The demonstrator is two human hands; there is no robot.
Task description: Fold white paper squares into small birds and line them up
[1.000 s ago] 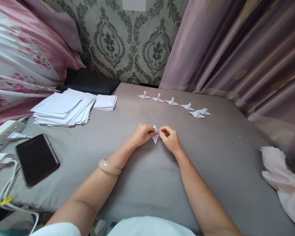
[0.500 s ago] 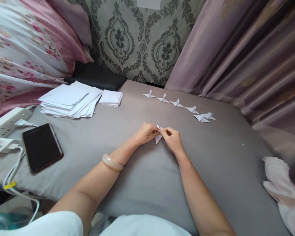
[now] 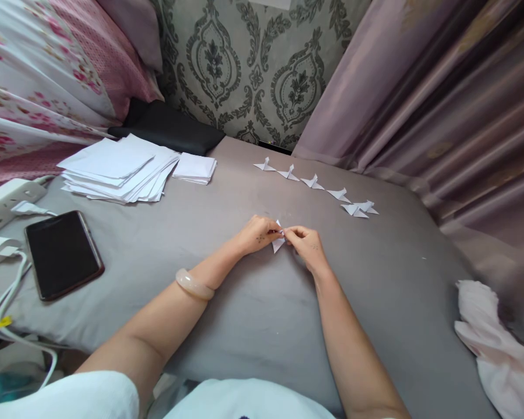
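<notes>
Between my two hands is a small white paper crane, its pointed wings sticking out above and below the fingers. My left hand is closed on its left side, thumb and fingers pinching the middle. From the right, my right hand pinches a small tip of the same folded paper. The fingertips hide the crane's centre. Beyond the hands, several finished paper cranes stand in a slanting row, with two close together at its right end.
Back left lie a stack of white paper sheets and a smaller stack of paper squares. A phone, a power strip and white cables are on the left. A pale cloth lies at the right; a curtain hangs behind.
My right fingertips have drawn slightly away from my left ones, still pinching the paper's tip. The whole view has shifted a little; the objects on the surface stay in place.
</notes>
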